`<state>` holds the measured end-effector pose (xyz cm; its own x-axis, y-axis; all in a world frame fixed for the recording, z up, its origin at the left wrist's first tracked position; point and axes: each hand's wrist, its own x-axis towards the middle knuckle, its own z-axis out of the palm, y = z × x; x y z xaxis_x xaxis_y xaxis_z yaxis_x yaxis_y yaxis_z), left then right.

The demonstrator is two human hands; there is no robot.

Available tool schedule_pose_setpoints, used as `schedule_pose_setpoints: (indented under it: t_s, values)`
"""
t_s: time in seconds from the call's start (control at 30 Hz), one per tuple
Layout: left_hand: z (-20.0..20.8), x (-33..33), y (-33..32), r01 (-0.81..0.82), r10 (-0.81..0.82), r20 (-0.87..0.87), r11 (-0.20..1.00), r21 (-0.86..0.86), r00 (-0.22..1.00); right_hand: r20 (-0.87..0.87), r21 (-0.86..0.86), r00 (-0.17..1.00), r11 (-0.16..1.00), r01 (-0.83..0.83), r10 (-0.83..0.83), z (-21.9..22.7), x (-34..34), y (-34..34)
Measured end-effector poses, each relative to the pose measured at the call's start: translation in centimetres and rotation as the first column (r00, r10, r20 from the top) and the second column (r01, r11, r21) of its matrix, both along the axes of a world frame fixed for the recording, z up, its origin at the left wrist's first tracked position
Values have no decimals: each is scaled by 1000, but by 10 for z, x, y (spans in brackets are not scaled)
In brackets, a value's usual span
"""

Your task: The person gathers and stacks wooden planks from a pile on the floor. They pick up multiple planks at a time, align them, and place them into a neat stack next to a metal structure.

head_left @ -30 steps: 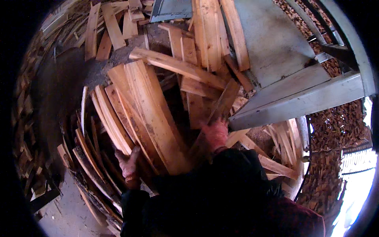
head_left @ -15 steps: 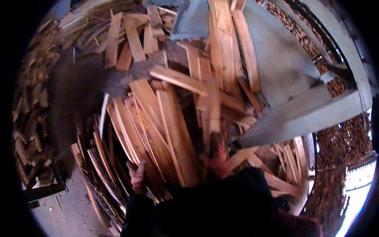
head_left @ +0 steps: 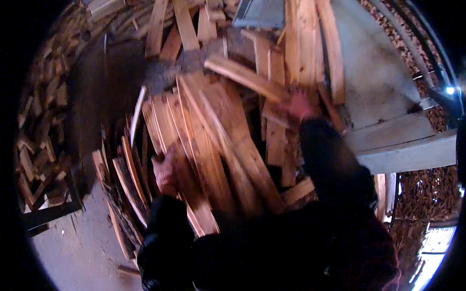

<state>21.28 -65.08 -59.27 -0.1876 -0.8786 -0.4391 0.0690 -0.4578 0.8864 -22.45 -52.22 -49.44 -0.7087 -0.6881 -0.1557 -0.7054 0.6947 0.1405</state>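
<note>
Counts: 2 hands, planks too many to count exactly, 1 beam.

Two hands in view: left hand (head_left: 164, 170) at 8 o'clock, right hand (head_left: 300, 105) at 1 o'clock, one dark sleeve each. Fanned bundle of planks (head_left: 213, 145) at centre: roughly eight to ten slats, edges blur together. Loose boards (head_left: 310, 43) at 12 o'clock: about ten. One pale beam (head_left: 403, 143) at 3 o'clock. Stacked offcuts (head_left: 41, 121) at 9 o'clock: dozens, uncountable. One grey floor patch (head_left: 73, 247) at 7 o'clock.

Head-worn fisheye, close, facing down
</note>
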Motion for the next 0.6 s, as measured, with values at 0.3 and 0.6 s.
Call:
schedule_pose_setpoints:
  t_s: [0.3,0.6]
  values:
    - [-26,17,-13,95,-38,289,978,-188,956,247,-51,960,991,-122,131,-23,-47,-16]
    - [6,-6,2,120,-98,131,977,-178,987,772,-427,574,892,147,275,34,37,32]
